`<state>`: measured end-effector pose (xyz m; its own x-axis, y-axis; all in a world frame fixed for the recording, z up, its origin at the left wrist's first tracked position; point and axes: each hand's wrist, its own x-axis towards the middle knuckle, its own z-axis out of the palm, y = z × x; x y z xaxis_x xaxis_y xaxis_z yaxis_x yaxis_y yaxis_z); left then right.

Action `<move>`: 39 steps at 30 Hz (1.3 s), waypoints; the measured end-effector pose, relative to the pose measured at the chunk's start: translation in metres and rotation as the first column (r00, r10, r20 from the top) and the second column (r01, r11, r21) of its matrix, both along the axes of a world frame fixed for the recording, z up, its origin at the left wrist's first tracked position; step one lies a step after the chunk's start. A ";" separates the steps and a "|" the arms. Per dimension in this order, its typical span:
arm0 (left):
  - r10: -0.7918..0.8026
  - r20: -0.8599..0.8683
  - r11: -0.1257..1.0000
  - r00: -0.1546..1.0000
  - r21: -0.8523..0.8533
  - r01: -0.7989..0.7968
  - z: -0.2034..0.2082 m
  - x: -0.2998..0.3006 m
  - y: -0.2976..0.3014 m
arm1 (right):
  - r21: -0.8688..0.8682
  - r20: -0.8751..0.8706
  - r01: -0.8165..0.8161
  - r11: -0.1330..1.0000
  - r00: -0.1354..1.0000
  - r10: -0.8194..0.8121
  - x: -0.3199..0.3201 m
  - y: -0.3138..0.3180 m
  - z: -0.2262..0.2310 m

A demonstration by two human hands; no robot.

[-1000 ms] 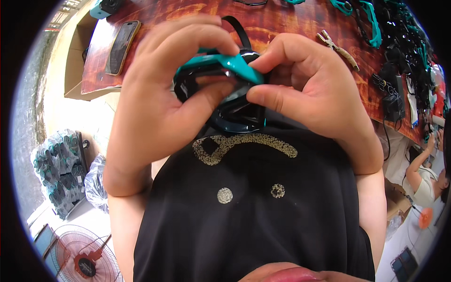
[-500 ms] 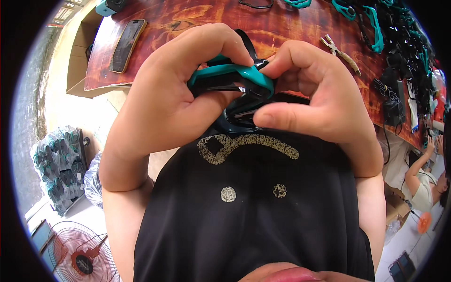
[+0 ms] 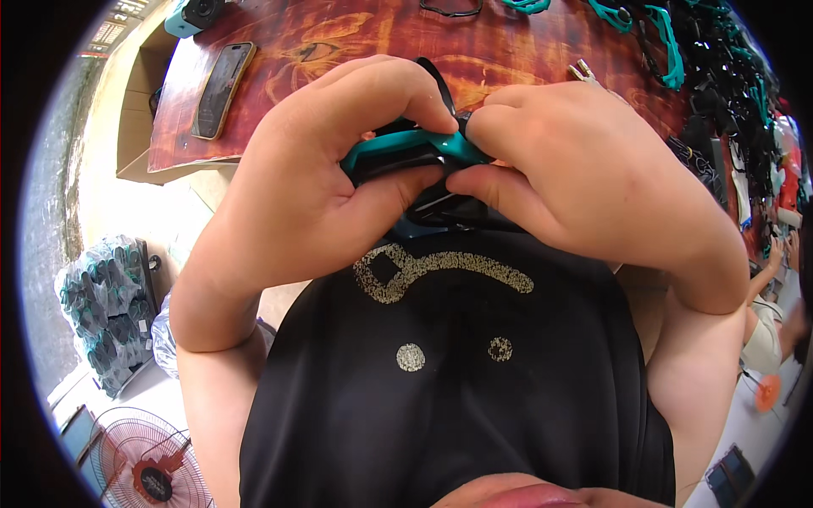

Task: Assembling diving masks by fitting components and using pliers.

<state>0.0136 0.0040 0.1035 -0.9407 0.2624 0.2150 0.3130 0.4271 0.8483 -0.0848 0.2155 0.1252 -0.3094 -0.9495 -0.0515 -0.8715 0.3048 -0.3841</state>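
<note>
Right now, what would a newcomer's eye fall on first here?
First, the teal-and-black diving mask at upper centre, between the left hand and the right hand. Beyond it, the glossy red-brown wooden table bears a phone at left and a dark-and-teal clutter of gear at right. At lower left, a wire-caged fan stands out.

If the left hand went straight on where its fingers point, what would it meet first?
Probably the right hand, at the right end of the teal frame, though depth is unclear.
</note>
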 end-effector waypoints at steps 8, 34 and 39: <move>-0.013 0.014 1.000 1.000 -0.023 0.013 0.002 -0.004 -0.005 | -0.070 -0.025 -0.088 0.994 0.996 0.087 -0.010 -0.009 -0.005; 0.114 -0.038 0.989 0.993 0.097 -0.110 -0.018 -0.031 -0.003 | -0.487 0.296 0.293 0.823 0.942 -0.160 -0.009 0.002 -0.062; 0.022 0.105 0.985 0.994 0.166 -0.039 -0.014 -0.052 -0.025 | -0.137 -0.451 0.448 0.883 0.766 -0.458 -0.083 0.101 -0.099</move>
<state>-0.0387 -0.0213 0.0896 -0.9670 0.2019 0.1554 0.2096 0.2839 0.9357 -0.1680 0.3166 0.0262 -0.6861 -0.6920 0.2246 -0.7080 0.7061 0.0126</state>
